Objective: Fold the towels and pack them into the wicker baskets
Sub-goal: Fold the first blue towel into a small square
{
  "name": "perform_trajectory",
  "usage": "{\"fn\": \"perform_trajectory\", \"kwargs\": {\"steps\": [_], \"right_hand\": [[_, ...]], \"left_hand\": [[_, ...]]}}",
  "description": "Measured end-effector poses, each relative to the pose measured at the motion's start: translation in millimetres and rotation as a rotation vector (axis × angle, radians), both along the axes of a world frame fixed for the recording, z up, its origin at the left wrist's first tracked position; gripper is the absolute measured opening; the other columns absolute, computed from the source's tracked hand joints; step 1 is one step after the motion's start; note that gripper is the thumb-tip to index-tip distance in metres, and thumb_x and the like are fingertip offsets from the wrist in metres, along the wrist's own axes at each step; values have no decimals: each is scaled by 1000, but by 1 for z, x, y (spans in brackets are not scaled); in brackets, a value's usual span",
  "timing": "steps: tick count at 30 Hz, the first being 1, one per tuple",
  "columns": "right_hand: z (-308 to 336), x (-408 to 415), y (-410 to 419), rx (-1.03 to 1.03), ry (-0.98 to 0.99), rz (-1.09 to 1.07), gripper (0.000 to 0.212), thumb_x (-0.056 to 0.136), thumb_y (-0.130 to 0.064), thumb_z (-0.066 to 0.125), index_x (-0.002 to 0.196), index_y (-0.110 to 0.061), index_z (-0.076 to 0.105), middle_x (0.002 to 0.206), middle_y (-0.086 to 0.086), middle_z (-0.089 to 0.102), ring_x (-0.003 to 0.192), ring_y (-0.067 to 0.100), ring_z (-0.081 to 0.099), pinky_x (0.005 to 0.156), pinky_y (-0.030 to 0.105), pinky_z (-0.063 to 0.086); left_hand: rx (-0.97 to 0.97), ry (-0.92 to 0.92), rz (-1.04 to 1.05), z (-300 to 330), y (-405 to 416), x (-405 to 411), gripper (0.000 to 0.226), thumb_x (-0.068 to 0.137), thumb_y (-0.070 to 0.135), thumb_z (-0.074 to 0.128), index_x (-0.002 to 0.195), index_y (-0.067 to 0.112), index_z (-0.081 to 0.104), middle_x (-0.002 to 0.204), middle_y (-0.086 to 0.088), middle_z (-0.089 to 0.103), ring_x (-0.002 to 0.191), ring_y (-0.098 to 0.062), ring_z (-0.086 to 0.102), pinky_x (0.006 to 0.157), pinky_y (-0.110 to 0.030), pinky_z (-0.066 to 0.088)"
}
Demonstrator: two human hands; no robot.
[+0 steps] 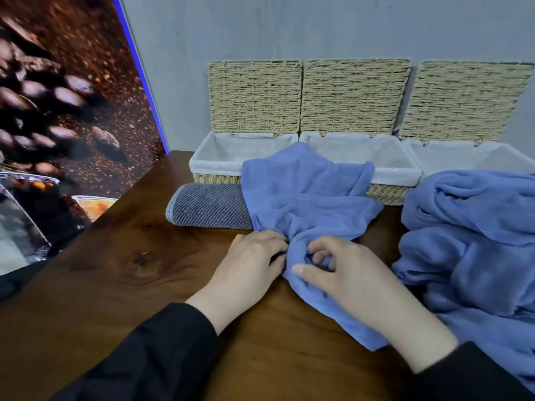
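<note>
We are at the gathering step, judging by the crumpled blue towel [307, 198] at frame centre, draped over a basket [214, 166] rim. Our left hand [252, 264] and right hand [344, 273] both pinch its bunched edge. Next we must spread it flat. 3 baskets wait, unpacked.

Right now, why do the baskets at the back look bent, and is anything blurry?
Head view: the wide-angle lens bows the wicker baskets outward; the coffee-bean poster at the left edge is soft; both hands, left and right, are fairly sharp under even light without glare.
</note>
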State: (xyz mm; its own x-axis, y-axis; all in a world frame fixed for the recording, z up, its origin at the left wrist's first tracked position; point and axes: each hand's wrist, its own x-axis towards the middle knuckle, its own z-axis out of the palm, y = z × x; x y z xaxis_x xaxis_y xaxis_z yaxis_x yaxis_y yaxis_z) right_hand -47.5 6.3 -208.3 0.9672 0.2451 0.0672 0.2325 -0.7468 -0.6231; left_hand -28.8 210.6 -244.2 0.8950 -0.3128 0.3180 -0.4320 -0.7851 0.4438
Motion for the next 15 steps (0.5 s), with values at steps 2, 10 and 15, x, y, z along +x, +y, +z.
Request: {"fn": "perform_trajectory", "kwargs": {"steps": [2, 10, 15], "right_hand": [[-5, -3, 8, -91, -108, 14, 25, 90, -48, 66, 76, -32, 54, 69, -14, 55, 66, 5, 52, 69, 28, 46], [6, 6, -10, 478, -161, -228, 16, 96, -32, 61, 83, -26, 54, 69, -8, 60, 64, 4, 53, 60, 18, 39], [-3, 8, -21, 350, -191, -260, 27, 91, -40, 67, 114, -38, 54, 114, -15, 57, 100, 4, 59, 86, 25, 48]], "left_hand": [[-7, -59, 6, 5, -4, -2, 24, 95, 34, 49, 94, 25, 71, 99, 14, 65, 95, -8, 60, 83, -43, 48], [-521, -130, 94, 43, -15, -10, 30, 103, 20, 53, 132, 28, 62, 112, 20, 71, 108, 1, 64, 94, -15, 46], [-92, -14, -24, 13, -8, 1, 39, 97, 24, 63, 137, 25, 61, 129, 12, 65, 121, -5, 56, 105, -23, 39]]}}
